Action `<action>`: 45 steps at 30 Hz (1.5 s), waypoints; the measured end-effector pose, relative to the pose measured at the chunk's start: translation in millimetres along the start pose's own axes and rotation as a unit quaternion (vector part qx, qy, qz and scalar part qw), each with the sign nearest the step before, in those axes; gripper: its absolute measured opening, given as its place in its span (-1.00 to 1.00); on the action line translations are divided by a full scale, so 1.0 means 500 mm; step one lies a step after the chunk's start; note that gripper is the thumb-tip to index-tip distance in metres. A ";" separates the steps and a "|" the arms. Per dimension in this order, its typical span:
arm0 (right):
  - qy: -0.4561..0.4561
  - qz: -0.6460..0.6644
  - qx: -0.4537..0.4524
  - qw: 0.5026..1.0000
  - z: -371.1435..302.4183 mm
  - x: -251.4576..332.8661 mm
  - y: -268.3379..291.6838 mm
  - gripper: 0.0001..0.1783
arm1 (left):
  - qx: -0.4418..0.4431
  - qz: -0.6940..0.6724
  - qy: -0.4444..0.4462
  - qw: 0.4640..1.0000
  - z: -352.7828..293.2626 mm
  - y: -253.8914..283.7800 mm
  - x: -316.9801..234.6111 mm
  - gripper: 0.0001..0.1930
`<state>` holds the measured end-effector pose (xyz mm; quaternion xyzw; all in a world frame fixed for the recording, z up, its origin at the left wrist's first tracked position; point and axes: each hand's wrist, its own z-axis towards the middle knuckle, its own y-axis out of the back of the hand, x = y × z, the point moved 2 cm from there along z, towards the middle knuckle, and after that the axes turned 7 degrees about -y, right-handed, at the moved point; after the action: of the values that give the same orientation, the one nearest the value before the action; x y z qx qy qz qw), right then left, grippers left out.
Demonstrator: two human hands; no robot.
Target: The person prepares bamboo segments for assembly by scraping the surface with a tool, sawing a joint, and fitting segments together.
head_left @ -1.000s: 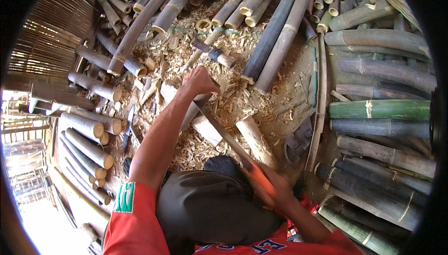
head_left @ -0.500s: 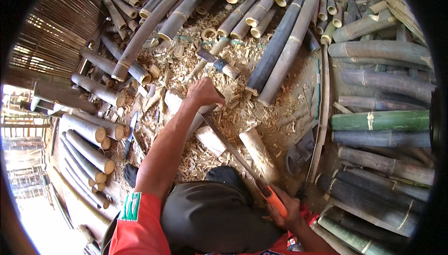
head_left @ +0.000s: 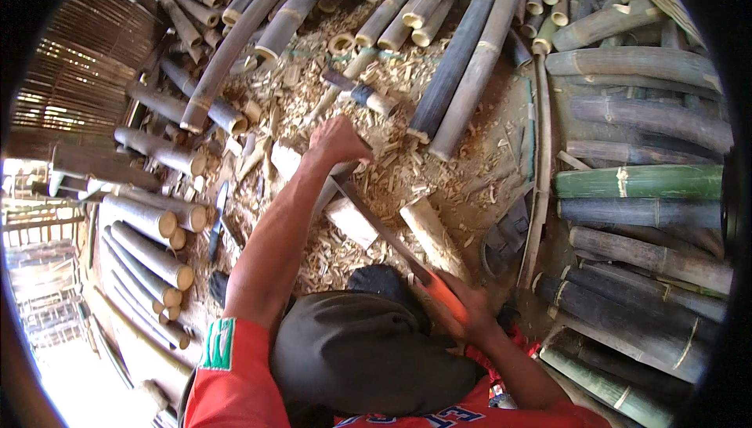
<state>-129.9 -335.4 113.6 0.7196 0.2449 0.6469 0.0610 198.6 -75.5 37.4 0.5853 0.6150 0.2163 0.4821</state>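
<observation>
My left hand (head_left: 338, 142) is closed over a grey bamboo piece (head_left: 323, 199), partly hidden under my wrist and forearm. In my right hand (head_left: 472, 308) is the orange handle of a hand saw (head_left: 382, 231). Its blade slants up and left, and its far end meets the bamboo just below my left hand. How deep the blade sits in the bamboo is hidden. Pale wood (head_left: 351, 222) shows beside and beneath the bamboo piece. A pale, stripped wood piece (head_left: 432, 234) lies to the right of the blade.
A short-handled hatchet-like tool (head_left: 362, 93) lies beyond my left hand among wood chips (head_left: 301, 103). A knife (head_left: 218, 220) rests at left, near cut bamboo lengths (head_left: 153, 262). Long bamboo poles (head_left: 479, 64) lie ahead, and a bamboo stack with a green pole (head_left: 642, 181) fills the right.
My right hand and the saw have moved forward, up and to the left, along the blade's line. My left hand keeps its hold on the bamboo. The view has shifted slightly.
</observation>
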 end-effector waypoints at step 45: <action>-0.013 -0.019 -0.044 0.999 0.267 0.031 -0.110 -0.49 | -0.047 0.007 -0.031 0.998 0.004 0.007 -0.082 -0.32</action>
<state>-16.2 -250.4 84.3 0.7196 0.2291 0.6466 0.1079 195.9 -113.1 53.5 0.5727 0.5845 0.2300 0.5268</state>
